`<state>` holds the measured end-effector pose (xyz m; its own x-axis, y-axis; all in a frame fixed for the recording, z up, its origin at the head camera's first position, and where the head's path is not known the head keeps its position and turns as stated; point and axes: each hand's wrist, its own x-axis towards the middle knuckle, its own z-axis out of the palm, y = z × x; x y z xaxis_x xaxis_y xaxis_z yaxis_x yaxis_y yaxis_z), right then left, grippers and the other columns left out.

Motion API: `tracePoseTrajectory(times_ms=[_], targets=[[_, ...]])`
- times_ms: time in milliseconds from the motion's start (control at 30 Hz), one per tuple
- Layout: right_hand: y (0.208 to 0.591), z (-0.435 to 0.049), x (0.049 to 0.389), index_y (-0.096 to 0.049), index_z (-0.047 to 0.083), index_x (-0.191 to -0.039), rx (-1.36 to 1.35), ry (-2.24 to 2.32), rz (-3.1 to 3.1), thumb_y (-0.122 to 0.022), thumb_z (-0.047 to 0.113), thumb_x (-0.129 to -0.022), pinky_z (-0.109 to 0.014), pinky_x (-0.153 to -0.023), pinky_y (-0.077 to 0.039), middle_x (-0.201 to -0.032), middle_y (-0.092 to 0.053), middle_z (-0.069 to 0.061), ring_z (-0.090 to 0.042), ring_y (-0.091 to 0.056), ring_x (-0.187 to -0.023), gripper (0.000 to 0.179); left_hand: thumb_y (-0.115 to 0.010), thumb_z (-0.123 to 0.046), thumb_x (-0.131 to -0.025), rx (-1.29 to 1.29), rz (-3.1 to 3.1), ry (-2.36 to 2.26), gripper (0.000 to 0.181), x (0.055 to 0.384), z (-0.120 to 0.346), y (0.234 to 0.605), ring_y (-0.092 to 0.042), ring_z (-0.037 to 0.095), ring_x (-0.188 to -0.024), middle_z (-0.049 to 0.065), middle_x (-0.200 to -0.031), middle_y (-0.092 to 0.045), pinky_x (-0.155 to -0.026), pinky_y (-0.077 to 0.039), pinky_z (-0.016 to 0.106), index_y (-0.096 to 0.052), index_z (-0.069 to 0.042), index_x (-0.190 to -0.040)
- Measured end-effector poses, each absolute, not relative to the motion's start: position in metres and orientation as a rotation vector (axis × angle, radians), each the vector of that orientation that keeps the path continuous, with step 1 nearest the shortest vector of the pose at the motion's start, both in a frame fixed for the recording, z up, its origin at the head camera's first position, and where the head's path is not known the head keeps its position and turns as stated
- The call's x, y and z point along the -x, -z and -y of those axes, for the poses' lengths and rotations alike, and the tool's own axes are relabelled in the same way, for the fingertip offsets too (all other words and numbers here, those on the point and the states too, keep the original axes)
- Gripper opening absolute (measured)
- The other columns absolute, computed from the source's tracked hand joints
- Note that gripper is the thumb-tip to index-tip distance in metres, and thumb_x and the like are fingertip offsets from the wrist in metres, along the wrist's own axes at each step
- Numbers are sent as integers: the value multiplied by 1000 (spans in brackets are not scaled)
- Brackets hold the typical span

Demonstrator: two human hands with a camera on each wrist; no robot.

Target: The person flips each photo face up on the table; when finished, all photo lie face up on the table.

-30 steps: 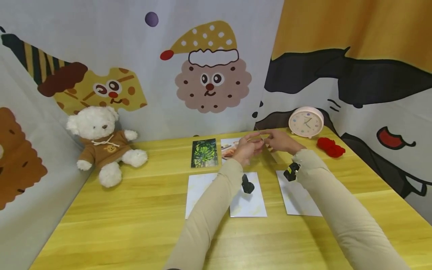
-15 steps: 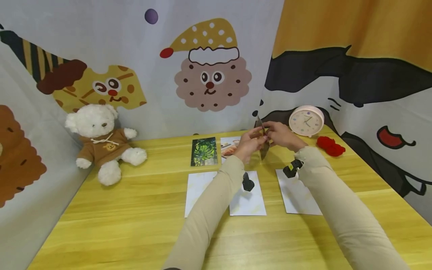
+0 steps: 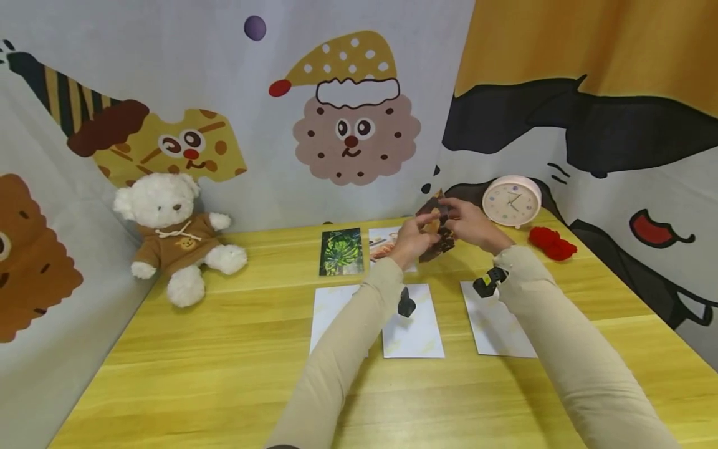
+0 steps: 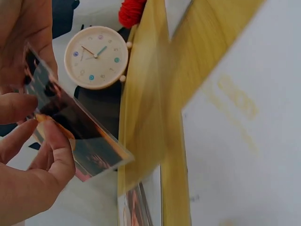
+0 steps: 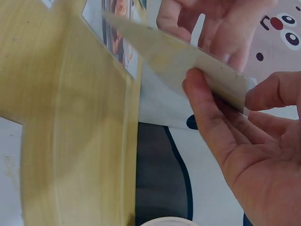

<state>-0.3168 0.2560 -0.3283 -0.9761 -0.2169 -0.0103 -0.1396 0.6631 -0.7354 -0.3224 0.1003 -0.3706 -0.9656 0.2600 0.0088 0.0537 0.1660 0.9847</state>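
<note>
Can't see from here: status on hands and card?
Right hand pinches dark picture card. Left hand at its picture side, grip unclear. Card tilted, no obstruction visible.

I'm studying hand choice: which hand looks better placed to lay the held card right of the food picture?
Probably the right hand. It grips the card from the right side, nearer the clock; the left hand also pinches it, but in the head view overlaps the food picture.

I can see both sleeved arms [image 3: 344,340] stretched forward, the left hand [image 3: 411,242] and right hand [image 3: 473,226] near each other, fingers [image 4: 60,148] bent in a pinch.
</note>
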Motion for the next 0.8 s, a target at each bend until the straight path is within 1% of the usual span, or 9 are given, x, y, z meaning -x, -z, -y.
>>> tracePoseTrajectory(times_ms=[100,233,367,433,533,633,700,767,800], targets=[[330,-259,316,-28,5,-158,283,1265,-2748,-41,1,-96,-44,-91,-56,-153,-42,-29,-41,-54,-125,63,-68,2,-89,-309,-2358,-1838,49,324,-96,371,-63,18,-108,6,-143,-61,-84,-55,29,-66,-18,-133],[331,-263,314,-25,9,-160,274,1348,-2706,-41,2,-97,-51,-98,-54,-157,-37,-28,-42,-49,-133,65,-70,2,-88,-304,-2446,-1759,49,325,-89,373,-54,13,-82,7,-133,-66,-70,-45,25,-68,-19,-132],[333,-265,313,-25,11,-160,246,1414,-2689,-42,2,-98,-39,-90,-55,-154,-39,-28,-37,-51,-125,65,-70,3,-88,-303,-2456,-1744,49,326,-81,374,-45,11,-67,12,-124,-67,-61,-40,25,-67,-16,-133],[335,-267,314,-25,13,-160,222,1448,-2679,-42,2,-98,-33,-87,-54,-153,-41,-27,-33,-51,-122,65,-69,6,-88,-290,-2451,-1761,50,327,-78,376,-42,10,-62,13,-128,-66,-56,-38,25,-66,-15,-134],[338,-271,315,-25,15,-160,182,1514,-2648,-41,1,-97,-33,-89,-53,-154,-40,-25,-29,-50,-121,66,-66,8,-89,-265,-2432,-1787,53,328,-74,377,-39,12,-55,13,-140,-60,-50,-36,26,-63,-15,-137],[341,-274,317,-24,16,-160,151,1593,-2594,-39,-1,-97,-40,-97,-52,-156,-38,-22,-28,-49,-119,67,-66,6,-89,-244,-2410,-1810,54,329,-71,377,-46,11,-62,14,-142,-57,-53,-41,26,-62,-16,-139],[343,-276,317,-23,17,-160,129,1637,-2563,-38,-1,-97,-44,-101,-50,-157,-37,-21,-27,-49,-120,67,-68,4,-89,-244,-2395,-1824,54,330,-69,378,-52,11,-72,16,-137,-59,-62,-50,29,-61,-16,-139],[345,-278,317,-22,17,-161,99,1690,-2513,-37,0,-98,-45,-104,-48,-157,-37,-20,-27,-48,-122,67,-69,3,-89,-239,-2363,-1852,54,330,-68,379,-55,11,-80,17,-128,-61,-74,-58,38,-61,-16,-139],[346,-279,317,-22,18,-161,86,1719,-2484,-36,0,-99,-45,-106,-48,-157,-36,-20,-27,-48,-124,66,-70,3,-89,-227,-2331,-1875,54,331,-68,379,-57,13,-79,17,-124,-61,-79,-59,45,-61,-16,-139]])
